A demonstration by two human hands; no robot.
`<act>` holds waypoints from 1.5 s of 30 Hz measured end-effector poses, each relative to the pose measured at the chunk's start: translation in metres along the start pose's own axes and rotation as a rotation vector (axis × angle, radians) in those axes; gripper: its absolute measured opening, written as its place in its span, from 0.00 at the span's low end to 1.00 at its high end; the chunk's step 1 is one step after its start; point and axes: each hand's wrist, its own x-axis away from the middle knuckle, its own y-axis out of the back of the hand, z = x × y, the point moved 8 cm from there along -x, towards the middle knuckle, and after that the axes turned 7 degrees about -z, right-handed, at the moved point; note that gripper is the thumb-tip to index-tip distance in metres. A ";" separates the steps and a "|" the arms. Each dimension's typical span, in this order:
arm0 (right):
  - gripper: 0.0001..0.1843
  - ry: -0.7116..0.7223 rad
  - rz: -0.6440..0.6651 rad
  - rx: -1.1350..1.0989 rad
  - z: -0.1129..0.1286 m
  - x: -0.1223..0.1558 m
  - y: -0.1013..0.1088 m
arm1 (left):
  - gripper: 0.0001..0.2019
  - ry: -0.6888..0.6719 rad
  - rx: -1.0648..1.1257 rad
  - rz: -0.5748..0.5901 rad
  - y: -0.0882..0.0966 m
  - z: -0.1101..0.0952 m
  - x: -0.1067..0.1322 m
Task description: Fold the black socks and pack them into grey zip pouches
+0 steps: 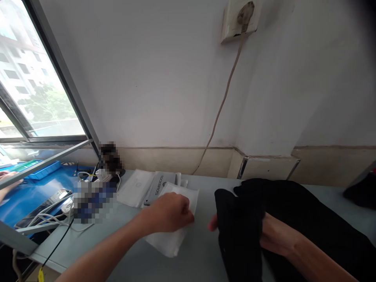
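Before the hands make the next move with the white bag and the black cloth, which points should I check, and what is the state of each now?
1. Left hand rests on the white plastic bag, which lies flat on the grey table: ok.
2. Left hand's hold on the bag: fingers curled on it, real pinch or not: cannot tell.
3. Right hand holds the black cloth, which drapes over its fingers: ok.
4. Cloth spread flat: not ok, it lies bunched.
5. Bag's mouth open: cannot tell.
6. Table between bag and cloth bare: ok.
7. Other packets behind the bag, close to it: ok, they do not cover it.
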 end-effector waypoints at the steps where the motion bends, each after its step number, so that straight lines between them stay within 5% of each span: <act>1: 0.22 -0.004 -0.040 -0.016 -0.001 -0.002 -0.002 | 0.15 0.010 0.067 0.038 -0.008 -0.002 -0.001; 6: 0.21 -0.063 -0.302 0.010 -0.005 -0.009 0.005 | 0.09 0.067 0.394 0.140 -0.033 0.000 -0.007; 14: 0.27 -0.161 -0.336 -0.036 -0.006 -0.008 0.015 | 0.08 0.264 0.427 -0.126 -0.024 0.025 -0.023; 21: 0.21 -0.013 -0.401 0.238 0.002 -0.011 0.021 | 0.12 0.369 0.588 -0.095 -0.045 0.037 -0.031; 26: 0.17 0.046 -0.451 0.398 -0.001 -0.016 0.027 | 0.13 0.178 0.190 -0.291 -0.034 0.015 -0.024; 31: 0.12 0.072 -0.590 0.540 0.007 -0.012 0.031 | 0.11 0.062 -0.200 -0.234 -0.040 -0.011 -0.018; 41: 0.16 0.115 -0.783 0.388 0.002 -0.009 0.042 | 0.12 -0.042 -0.033 -0.266 -0.029 -0.029 -0.014; 45: 0.19 0.086 -0.660 0.179 -0.002 -0.013 0.027 | 0.11 -0.076 -0.133 -0.327 -0.030 -0.024 -0.018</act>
